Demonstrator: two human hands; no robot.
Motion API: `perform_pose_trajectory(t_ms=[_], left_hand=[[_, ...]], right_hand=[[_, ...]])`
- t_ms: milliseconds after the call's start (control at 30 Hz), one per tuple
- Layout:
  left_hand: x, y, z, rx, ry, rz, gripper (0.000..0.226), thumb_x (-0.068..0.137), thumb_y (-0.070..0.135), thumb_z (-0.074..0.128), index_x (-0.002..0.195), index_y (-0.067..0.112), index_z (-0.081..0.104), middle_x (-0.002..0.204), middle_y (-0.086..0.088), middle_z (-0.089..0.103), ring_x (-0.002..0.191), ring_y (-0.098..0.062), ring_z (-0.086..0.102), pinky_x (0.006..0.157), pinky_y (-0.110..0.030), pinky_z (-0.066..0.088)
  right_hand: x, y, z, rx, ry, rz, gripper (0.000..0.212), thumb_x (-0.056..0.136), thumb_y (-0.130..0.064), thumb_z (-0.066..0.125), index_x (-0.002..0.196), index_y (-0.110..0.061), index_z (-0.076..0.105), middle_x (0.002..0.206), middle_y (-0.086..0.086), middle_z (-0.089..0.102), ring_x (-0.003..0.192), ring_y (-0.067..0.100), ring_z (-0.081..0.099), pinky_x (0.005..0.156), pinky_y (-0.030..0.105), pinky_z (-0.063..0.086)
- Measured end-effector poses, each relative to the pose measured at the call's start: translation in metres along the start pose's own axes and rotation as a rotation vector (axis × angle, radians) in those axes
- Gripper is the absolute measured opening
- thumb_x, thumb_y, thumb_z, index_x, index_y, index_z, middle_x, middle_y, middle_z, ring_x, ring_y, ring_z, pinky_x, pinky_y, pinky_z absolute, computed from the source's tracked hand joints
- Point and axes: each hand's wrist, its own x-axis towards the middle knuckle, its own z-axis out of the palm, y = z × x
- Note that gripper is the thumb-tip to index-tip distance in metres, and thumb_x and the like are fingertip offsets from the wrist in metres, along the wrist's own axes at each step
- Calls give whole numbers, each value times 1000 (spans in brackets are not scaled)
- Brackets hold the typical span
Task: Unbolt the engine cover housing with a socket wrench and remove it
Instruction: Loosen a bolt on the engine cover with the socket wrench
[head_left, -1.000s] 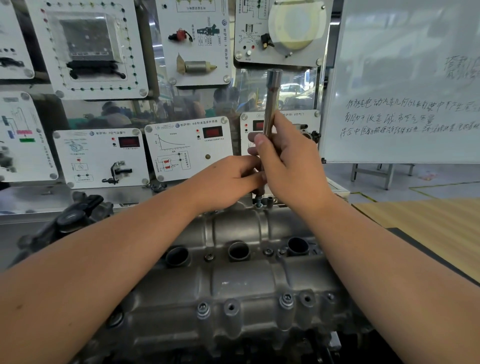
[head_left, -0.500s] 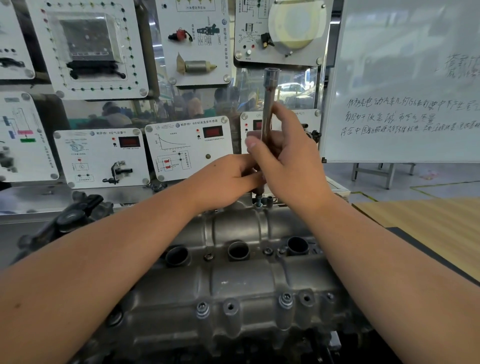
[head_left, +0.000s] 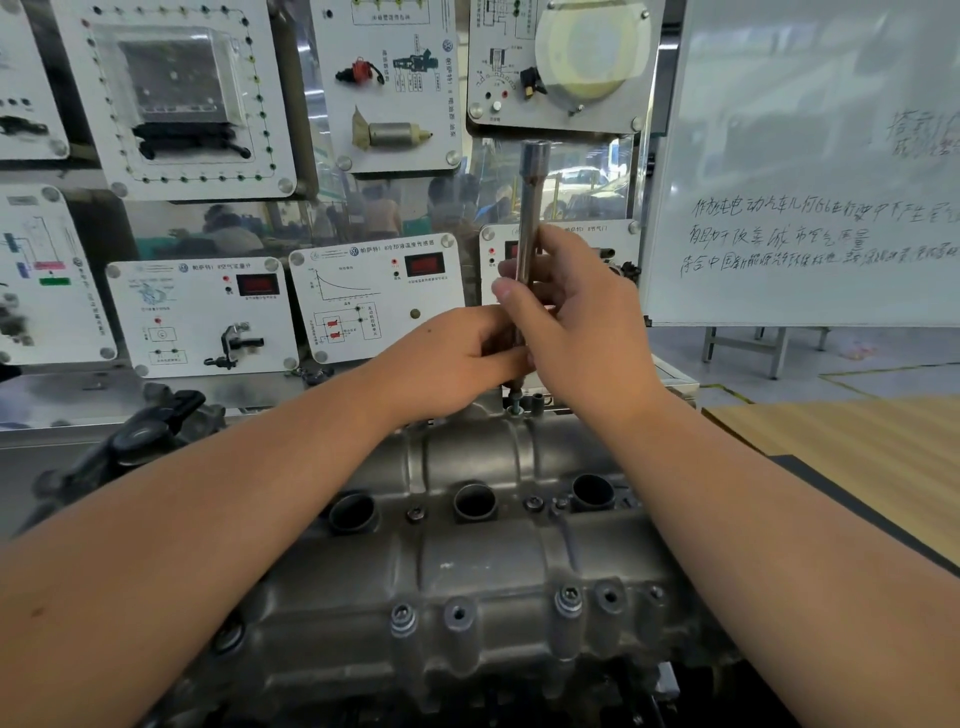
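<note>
Gripping a long socket extension (head_left: 531, 208) upright at frame centre, right hand (head_left: 576, 322) curled round its middle, left hand (head_left: 457, 358) pinching the lower shaft just beside it. Tip seated on a bolt (head_left: 515, 402) at the far edge of the engine cover housing (head_left: 467, 561), filling lower centre. Whiteboard (head_left: 810, 171) upper right.

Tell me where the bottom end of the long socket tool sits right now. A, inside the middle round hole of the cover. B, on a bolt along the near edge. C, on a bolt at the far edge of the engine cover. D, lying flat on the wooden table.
C: the socket extension stands upright in both hands, its lower end on a bolt at the far edge of the engine cover.
</note>
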Motion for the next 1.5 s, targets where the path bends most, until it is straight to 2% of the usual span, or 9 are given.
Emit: perform_pose_trajectory(t_ms=[200,400,533,633,733,1000,1200,1400,1500], left_hand=[[-1,-2,0,-20,1,-17,18,102,35,56,111,25,68,96,-1,74,90,-20,70,84,-45,55],[1,-4,1,10,3,18,13,101,36,59,106,27,66,94,2,73,87,-14,69,78,-32,55],[1,-5,1,-18,13,16,12,101,35,57,104,27,65,87,9,72,75,-6,67,68,-26,53],[-1,-3,0,-17,2,1,10,104,32,54,100,33,63,78,13,69,60,-7,61,57,-20,48],[-1,-1,0,10,-5,12,10,103,32,55,109,31,63,92,9,72,83,-16,69,76,-34,55],[-1,-2,1,-34,-5,-10,11,103,33,56,107,29,65,95,-1,74,88,-24,69,81,-42,52],[-1,1,-2,-11,12,19,8,101,31,60,97,37,62,80,20,72,73,2,66,63,-15,50],[-1,-1,1,-43,-8,-8,14,103,36,55,107,29,66,97,-5,73,91,-26,69,85,-49,55],[-1,-2,-1,-20,-13,-3,12,103,33,54,100,38,64,88,12,72,79,-7,68,71,-26,54]], right_hand=[[-1,-1,0,-27,-62,-10,25,101,-19,52,125,-17,58,96,-3,74,86,11,71,75,34,56],[0,1,0,-35,-17,-21,27,96,-22,63,122,-17,60,85,-22,66,83,-3,64,70,6,45],[0,2,1,-50,-47,0,11,101,-17,53,109,-11,58,88,-4,72,82,5,68,69,23,53],[0,0,1,-20,-65,34,31,103,-19,48,133,-17,49,98,-2,74,89,8,71,75,36,58],[-1,0,0,-6,-73,42,58,99,-26,56,152,-23,33,105,-5,74,96,6,69,80,19,55],[0,1,0,-31,-64,28,13,103,-18,48,113,-11,55,93,-13,70,90,-5,68,69,19,54],[-1,-3,0,-31,-97,46,55,99,-27,60,149,-19,39,112,-5,73,101,6,68,86,20,53],[-1,-2,0,-52,-83,32,20,104,-19,48,122,-18,57,96,-6,73,90,3,69,72,29,55],[-1,-3,-1,7,-130,63,30,104,-22,49,133,-21,48,98,-11,71,93,1,70,75,33,58]])
